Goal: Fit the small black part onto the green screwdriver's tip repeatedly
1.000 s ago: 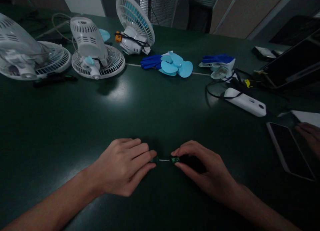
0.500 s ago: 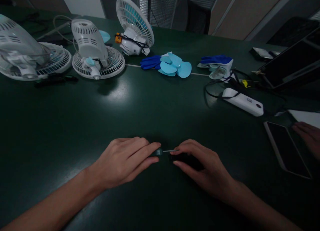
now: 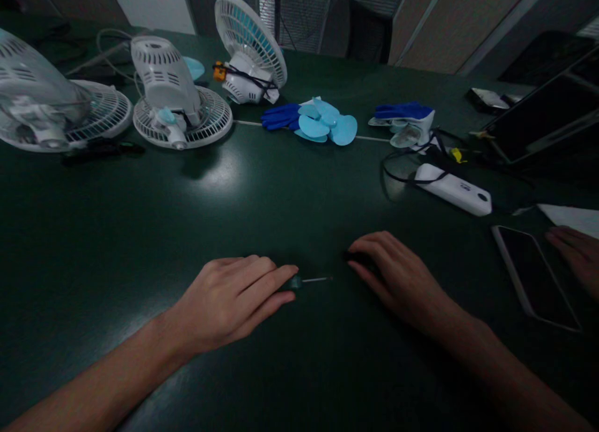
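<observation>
My left hand (image 3: 234, 298) lies on the dark green table (image 3: 140, 232), its fingers closed around the handle of a small screwdriver (image 3: 306, 281). The thin metal shaft pokes out to the right, its tip bare. My right hand (image 3: 397, 276) rests a little to the right of that tip, fingers curled over a small dark object that I cannot make out.
Three white fans (image 3: 180, 95) lie dismantled at the back left. Light blue fan blades (image 3: 325, 123) and blue gloves (image 3: 281, 115) sit at the back centre. A white power strip (image 3: 453, 190) with cables, a phone (image 3: 536, 276) and another person's hand (image 3: 573, 251) are at the right.
My right hand has drawn away to the right with the small dark piece, leaving the screwdriver's tip free. My left hand has stayed put on the handle.
</observation>
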`<state>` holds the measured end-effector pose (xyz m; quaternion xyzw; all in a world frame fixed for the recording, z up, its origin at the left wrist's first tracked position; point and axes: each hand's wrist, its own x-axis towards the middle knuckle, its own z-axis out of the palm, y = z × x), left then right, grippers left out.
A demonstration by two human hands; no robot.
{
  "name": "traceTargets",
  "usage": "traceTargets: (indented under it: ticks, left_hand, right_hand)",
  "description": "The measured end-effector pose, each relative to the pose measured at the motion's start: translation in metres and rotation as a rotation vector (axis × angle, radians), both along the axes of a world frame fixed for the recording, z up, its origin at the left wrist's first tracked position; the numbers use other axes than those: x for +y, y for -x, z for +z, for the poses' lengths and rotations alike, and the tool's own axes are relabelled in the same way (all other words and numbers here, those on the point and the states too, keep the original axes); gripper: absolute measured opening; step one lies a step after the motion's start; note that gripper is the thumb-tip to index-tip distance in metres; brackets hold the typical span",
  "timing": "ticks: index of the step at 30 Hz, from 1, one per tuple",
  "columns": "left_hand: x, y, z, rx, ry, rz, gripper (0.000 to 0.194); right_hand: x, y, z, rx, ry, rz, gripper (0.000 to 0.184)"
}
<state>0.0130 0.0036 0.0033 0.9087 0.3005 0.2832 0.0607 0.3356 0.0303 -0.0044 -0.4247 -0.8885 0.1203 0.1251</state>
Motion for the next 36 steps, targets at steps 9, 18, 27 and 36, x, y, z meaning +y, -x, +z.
traceTargets:
  ticks: [9,18,27,36]
  left_hand:
    - [-0.001,0.002,-0.003,-0.019,-0.007,-0.001,0.034]
    - [-0.002,0.002,-0.002,-0.009,-0.023,0.007,0.032]
    - [0.001,0.001,-0.003,-0.015,-0.017,0.003,0.032]
    - [0.000,0.002,-0.003,-0.007,-0.004,-0.001,0.033]
  right_hand:
    - [0.057,-0.105,-0.007,-0.072,-0.192,-0.579,0.032]
    - [0.054,-0.130,-0.003,-0.026,-0.342,-0.581,0.039]
    - [0.049,-0.158,0.000,0.030,-0.093,-0.336,0.034]
    - [0.048,-0.157,0.001,0.018,0.002,-0.596,0.039]
